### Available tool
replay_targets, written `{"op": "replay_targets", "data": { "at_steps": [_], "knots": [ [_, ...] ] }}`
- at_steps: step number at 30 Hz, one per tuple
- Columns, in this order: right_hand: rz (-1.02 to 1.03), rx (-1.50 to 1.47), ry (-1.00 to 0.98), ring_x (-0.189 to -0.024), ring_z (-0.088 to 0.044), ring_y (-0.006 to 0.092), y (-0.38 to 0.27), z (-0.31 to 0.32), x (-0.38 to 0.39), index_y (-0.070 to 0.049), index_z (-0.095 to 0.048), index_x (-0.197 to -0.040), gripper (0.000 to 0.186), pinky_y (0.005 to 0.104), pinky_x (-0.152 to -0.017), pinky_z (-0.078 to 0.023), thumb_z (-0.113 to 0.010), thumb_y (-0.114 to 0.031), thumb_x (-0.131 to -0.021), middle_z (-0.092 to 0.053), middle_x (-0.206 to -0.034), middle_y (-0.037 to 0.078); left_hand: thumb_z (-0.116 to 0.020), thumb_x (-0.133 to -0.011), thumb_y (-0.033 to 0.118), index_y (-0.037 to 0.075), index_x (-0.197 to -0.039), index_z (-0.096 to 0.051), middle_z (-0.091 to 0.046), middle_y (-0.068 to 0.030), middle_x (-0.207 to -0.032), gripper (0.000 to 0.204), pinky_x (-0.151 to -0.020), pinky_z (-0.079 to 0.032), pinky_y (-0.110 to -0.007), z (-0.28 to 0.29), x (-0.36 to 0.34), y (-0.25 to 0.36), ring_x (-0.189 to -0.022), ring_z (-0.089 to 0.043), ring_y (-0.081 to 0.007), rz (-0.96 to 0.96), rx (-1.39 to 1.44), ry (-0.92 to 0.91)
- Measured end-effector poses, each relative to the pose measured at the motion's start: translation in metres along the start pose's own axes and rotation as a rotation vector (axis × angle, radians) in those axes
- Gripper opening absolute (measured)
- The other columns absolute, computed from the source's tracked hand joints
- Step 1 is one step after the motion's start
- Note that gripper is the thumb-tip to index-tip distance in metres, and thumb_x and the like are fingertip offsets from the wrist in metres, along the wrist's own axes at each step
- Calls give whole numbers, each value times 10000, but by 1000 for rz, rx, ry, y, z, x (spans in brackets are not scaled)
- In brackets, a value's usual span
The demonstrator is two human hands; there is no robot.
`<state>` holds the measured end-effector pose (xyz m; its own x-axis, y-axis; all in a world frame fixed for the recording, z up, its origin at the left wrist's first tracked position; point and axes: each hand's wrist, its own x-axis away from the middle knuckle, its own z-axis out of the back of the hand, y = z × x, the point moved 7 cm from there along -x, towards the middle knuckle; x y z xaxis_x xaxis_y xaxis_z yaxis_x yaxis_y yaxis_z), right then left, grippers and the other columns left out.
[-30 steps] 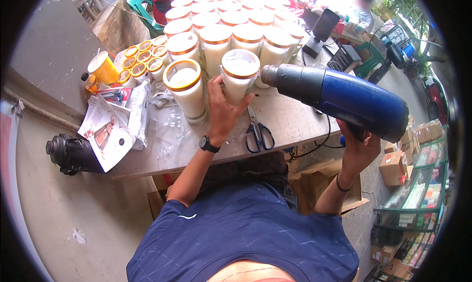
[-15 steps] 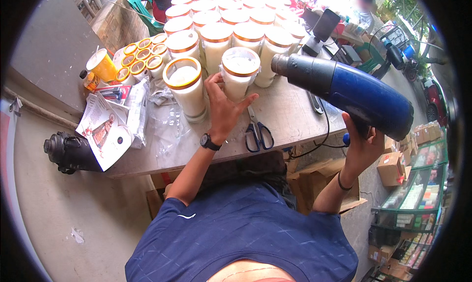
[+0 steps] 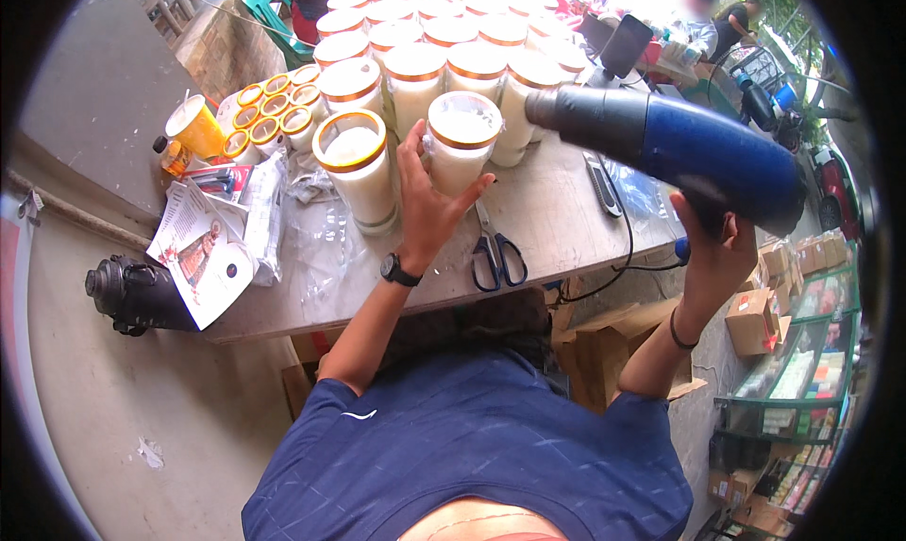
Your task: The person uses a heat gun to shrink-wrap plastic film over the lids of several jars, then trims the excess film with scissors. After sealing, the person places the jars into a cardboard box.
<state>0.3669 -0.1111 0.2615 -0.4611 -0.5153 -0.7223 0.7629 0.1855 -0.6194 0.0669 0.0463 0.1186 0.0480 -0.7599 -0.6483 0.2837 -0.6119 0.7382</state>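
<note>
My left hand (image 3: 429, 201) grips a white candle jar (image 3: 458, 163) with a gold band and clear film around its top. My right hand (image 3: 717, 239) holds a blue and black heat gun (image 3: 717, 163) by its handle, the nozzle just right of that jar's top. Left of my left hand stands another gold-banded jar (image 3: 354, 182), and behind are rows of white jars (image 3: 415, 88). Scissors (image 3: 500, 262) with dark blue handles lie below the held jar. A phone (image 3: 623, 45) stands at the back right.
On the table (image 3: 566, 220)'s left are small yellow-rimmed jars (image 3: 269, 126), a yellow cup (image 3: 196, 135), papers (image 3: 198, 267), plastic film and a black flask (image 3: 127, 295). A remote (image 3: 601, 187) and cables lie right. Other people (image 3: 731, 26) are at the back. Boxes (image 3: 755, 319) sit right.
The heat gun and my right hand have moved up and to the right, the nozzle now higher beside the jar. My left hand and its jar have shifted only slightly.
</note>
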Motion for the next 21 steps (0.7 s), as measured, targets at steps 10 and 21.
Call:
{"op": "replay_targets", "data": {
  "at_steps": [10, 21],
  "knots": [
    [24, 4, -85, -871, -690, 164, 2, -2, -15, 36, -684, -1034, 468, 282, -797, -541, -928, -162, -688, -729, -964, 111, -890, -733, 225, -46, -1326, -414, -501, -173, -1257, 807, -948, -518, -387, -6, 3, -21, -1143, -573, -273, 87, 188, -41],
    [21, -23, -211, -813, -708, 146, 8, -21, -41, 19, -687, -1007, 441, 260, -728, -556, -927, -152, -679, -742, -903, 108, -881, -744, 222, -48, -1332, -412, -499, -172, -1265, 799, -957, -515, -385, -7, 3, -23, -1160, -564, -269, 81, 202, -64]
  ]
}}
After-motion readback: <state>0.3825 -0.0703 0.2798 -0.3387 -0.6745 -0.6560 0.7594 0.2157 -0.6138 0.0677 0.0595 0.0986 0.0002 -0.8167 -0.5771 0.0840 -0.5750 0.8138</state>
